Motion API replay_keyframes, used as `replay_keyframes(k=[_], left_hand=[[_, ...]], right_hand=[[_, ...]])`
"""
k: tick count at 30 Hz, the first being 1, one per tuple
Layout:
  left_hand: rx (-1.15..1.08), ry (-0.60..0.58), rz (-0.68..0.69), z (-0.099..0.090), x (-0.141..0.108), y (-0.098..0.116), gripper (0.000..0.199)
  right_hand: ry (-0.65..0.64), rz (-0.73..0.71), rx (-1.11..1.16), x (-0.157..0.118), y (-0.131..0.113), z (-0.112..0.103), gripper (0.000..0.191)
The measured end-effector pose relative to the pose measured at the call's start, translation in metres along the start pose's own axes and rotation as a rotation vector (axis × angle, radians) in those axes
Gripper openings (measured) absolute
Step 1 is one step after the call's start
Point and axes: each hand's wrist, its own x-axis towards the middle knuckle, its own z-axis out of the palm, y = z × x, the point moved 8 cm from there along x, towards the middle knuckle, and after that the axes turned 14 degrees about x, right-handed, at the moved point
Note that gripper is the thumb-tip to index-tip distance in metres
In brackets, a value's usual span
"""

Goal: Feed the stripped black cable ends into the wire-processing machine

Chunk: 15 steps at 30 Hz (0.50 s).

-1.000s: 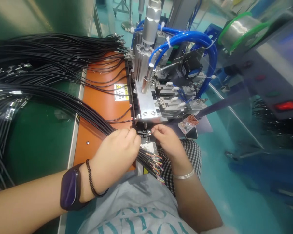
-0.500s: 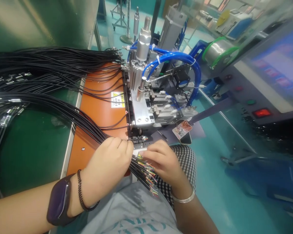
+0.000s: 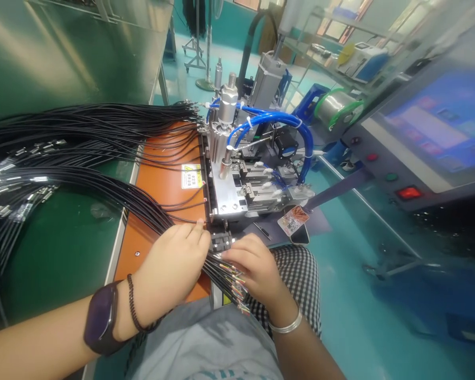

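My left hand (image 3: 178, 258) is closed around a bundle of black cables (image 3: 142, 198), which runs in from the left over the orange plate. Past that hand the cut ends fan out, showing thin coloured wires (image 3: 239, 287). My right hand (image 3: 255, 266) is closed at the upper side of these ends, thumb and fingertips pinched on a cable (image 3: 217, 255); the tips are partly hidden. Just beyond both hands lies a small dark clamp track (image 3: 221, 241) at the front of the machine (image 3: 231, 198). Several single cables lead across the orange plate (image 3: 162, 182) into the machine's edge.
More black cables (image 3: 103, 119) lie on the green table (image 3: 63, 248) to the left. Blue air hoses (image 3: 304, 132) arch over the machine. A phone (image 3: 295, 221) and a dark pen-like tool (image 3: 262, 230) rest right of it. A control panel (image 3: 439, 132) and solder-like wire spool (image 3: 338, 108) stand at right.
The view has tilted, so the machine sits lower. The cable end that lay on the front clamp track no longer shows there; another cable now enters the machine's near edge. Both hands keep their grip.
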Motion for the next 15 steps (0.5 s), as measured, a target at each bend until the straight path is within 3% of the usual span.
replay_keyframes(k=[5,10,12,15], left_hand=[[0.010,0.064,0.057,-0.001,-0.001,-0.001,0.048],[0.015,0.291,0.151,-0.029,-0.008,0.008,0.031],[0.009,0.308,0.170,-0.035,-0.008,0.012,0.028],[-0.001,0.233,0.180,-0.034,-0.003,0.017,0.035]], right_hand=[[0.139,0.101,0.066,0.006,0.016,-0.010,0.012],[0.274,0.203,0.112,0.002,0.024,-0.027,0.010],[0.280,0.193,0.129,0.000,0.022,-0.031,0.010],[0.226,0.114,0.151,0.000,0.012,-0.030,0.009]])
